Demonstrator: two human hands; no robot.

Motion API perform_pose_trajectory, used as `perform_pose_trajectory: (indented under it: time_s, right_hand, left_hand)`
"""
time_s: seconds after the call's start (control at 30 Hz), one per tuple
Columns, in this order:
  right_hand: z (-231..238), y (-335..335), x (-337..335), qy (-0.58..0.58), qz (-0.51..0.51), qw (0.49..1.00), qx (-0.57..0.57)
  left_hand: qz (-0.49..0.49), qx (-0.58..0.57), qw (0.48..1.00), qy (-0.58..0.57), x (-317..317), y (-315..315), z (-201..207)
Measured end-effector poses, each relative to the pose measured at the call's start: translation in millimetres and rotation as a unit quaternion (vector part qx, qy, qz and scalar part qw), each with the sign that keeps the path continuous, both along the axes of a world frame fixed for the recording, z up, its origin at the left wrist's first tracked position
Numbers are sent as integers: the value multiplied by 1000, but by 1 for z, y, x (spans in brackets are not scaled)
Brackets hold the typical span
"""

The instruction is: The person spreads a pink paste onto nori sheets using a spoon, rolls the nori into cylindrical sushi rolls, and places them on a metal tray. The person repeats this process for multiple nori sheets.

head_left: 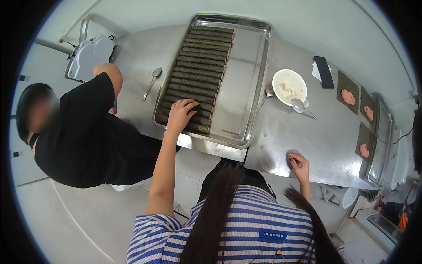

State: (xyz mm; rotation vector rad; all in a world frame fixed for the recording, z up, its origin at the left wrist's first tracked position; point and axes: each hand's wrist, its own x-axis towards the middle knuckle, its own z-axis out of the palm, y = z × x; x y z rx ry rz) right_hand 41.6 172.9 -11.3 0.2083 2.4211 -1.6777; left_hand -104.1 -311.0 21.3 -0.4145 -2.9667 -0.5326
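Rows of dark green seaweed rolls (pixel 198 66), pink filling at their right ends, lie side by side in a large metal tray (pixel 259 79). My left hand (pixel 180 116) rests on the nearer rolls with its fingers apart, touching them from above. Beyond the tray's near right corner, my right hand (pixel 300 166) is at the table's front edge, its fingers loosely curled in, with nothing visible in them. To the right are several seaweed sheets (pixel 343 104), each bearing a pink patch of filling (pixel 347 97).
A white bowl (pixel 288 81) with pale residue stands right of the tray, a spoon (pixel 299 105) at its rim and another spoon (pixel 269 91) beside it. Further off lies a black phone (pixel 324 72). Left are a spoon (pixel 154 81) and a person in black (pixel 83 136).
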Motion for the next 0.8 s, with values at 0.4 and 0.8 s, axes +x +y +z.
perform_pose_trajectory:
  time_s: [0.4,0.8]
  right_hand:
    - [2,-9,1,-18,-52,998,12]
    - [-3,-15,3,-25,-101,994,18]
  left_hand:
    - [-45,24,998,21,-54,-2,-9]
    - [-49,38,997,51,-101,2,-17]
